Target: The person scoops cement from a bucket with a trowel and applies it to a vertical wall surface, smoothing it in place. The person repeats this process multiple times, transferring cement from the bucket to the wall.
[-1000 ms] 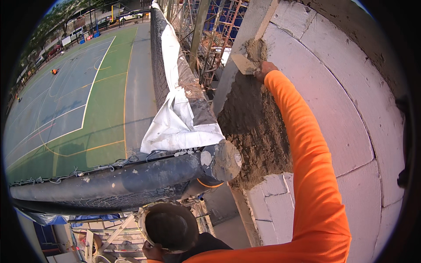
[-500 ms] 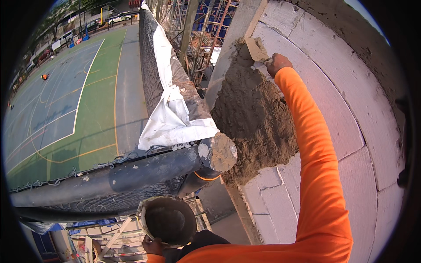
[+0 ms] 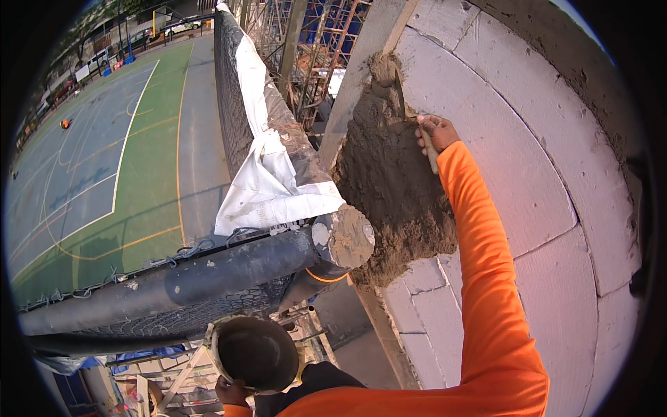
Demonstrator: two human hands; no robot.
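Right hand [image 3: 436, 132] gripping trowel [image 3: 430, 153], left hand [image 3: 233, 392] clutching bucket [image 3: 216, 356] at rim. I'm eyeing mortar [image 3: 392, 191] tbh: could be peeling off blocks [image 3: 486, 132] if blade [image 3: 401, 97]'s digging edge-on.

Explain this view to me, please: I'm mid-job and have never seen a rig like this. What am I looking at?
There is no robot here, just a person's two bare hands. The picture comes from the left one of two wide fisheye cameras on the person's head, looking down, so straight edges bend near the rim.

The right hand, at the end of an orange sleeve, holds a trowel against a brown, mortar-like patch. That patch is spread over a wall of pale blocks. Low in the picture, the left hand grips the rim of a bucket; its contents are too dark to tell.

On the left are a dark rail, a white sheet and, beyond, a sports court.
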